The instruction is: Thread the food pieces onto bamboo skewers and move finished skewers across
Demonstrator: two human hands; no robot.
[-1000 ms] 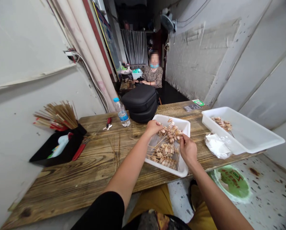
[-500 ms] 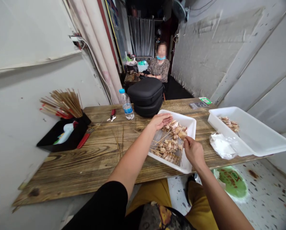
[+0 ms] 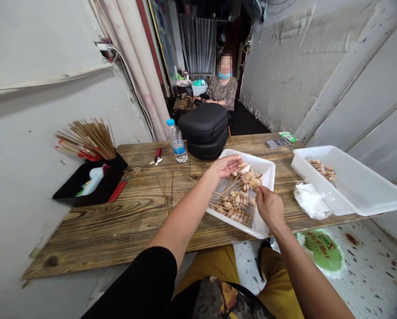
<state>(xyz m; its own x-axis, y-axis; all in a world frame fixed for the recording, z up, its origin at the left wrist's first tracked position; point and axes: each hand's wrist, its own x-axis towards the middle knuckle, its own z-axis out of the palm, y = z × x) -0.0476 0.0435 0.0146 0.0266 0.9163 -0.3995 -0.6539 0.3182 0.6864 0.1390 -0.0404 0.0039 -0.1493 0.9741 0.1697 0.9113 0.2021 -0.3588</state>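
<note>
A white plastic tray (image 3: 264, 223) in front of me holds several skewers of pale meat pieces (image 3: 236, 201), their bare sticks pointing left. My right hand (image 3: 269, 204) is closed at the tray's right side around the near end of a meat skewer (image 3: 253, 179), which is tilted above the others. My left hand (image 3: 227, 166) is over the tray's far left part, fingers stretched out toward the far end of that skewer. Whether its fingertips touch the meat, I cannot tell. Loose bamboo sticks (image 3: 167, 195) lie on the wooden table (image 3: 118, 226) left of the tray.
A second white tray (image 3: 367, 195) with a few skewers stands right, beside a clear plastic bag (image 3: 313, 201). Behind are a water bottle (image 3: 178, 148), keys (image 3: 157, 157) and black cases (image 3: 205, 130). A black box (image 3: 81, 184) stands left. A person (image 3: 223, 91) sits farther back.
Both hands stay over the tray in nearly the same places, the right still on the skewer. The left fingers have shifted slightly by its far end. The whole view has moved a little.
</note>
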